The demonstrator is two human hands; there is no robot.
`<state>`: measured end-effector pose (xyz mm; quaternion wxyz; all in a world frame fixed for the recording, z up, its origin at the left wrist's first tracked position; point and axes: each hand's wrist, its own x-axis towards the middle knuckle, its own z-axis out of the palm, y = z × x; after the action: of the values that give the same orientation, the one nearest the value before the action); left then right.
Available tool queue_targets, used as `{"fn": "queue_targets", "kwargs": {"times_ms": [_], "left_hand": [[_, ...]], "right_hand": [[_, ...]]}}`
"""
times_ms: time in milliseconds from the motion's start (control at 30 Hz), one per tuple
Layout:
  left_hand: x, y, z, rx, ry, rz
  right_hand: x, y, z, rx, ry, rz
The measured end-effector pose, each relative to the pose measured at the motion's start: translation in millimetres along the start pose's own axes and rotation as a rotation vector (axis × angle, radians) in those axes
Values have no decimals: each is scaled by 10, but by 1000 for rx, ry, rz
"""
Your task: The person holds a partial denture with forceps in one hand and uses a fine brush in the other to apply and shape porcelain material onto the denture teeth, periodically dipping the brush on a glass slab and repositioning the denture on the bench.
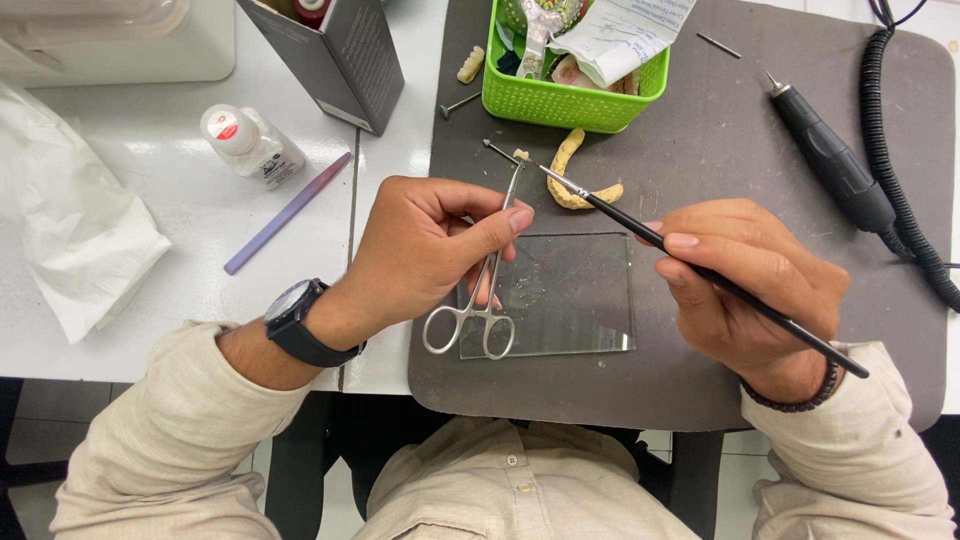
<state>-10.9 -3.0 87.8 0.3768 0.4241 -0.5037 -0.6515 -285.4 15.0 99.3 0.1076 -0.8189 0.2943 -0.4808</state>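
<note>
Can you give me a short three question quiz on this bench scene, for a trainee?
1. True or false: the left hand holds the steel forceps by the shaft, with no finger in the ring handles.
2. What does the tip of the thin black brush, held in the right hand, meet?
A. the glass slab
B. the small piece at the forceps tip
C. the green basket
3. Fill in: the black handpiece lies on the dark grey ____.

Key:
1. True
2. B
3. mat
</note>
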Motion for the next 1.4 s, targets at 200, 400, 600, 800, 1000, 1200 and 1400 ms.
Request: {"fn": "queue_targets", "kwargs": {"times_ms": [200, 400, 600, 800, 1000, 1200, 1400], "left_hand": [[5, -7, -12, 5, 2, 3], [-2, 50, 19, 20, 4, -2], [-14, 52, 2, 42, -10, 5], [-12, 63, -1, 48, -10, 10], [-12, 90, 5, 63, -11, 12], [-17, 81, 7, 53, -3, 9], [-24, 122, 13, 53, -6, 8]], "right_hand": [[50, -11, 20, -2, -15, 9], [87, -56, -22, -26, -40, 28], [65, -66, 3, -26, -24, 25], [64, -53, 5, -35, -30, 23], [79, -44, -18, -30, -30, 8], [97, -60, -15, -30, -47, 9], [120, -94, -44, -34, -46, 12]]}}
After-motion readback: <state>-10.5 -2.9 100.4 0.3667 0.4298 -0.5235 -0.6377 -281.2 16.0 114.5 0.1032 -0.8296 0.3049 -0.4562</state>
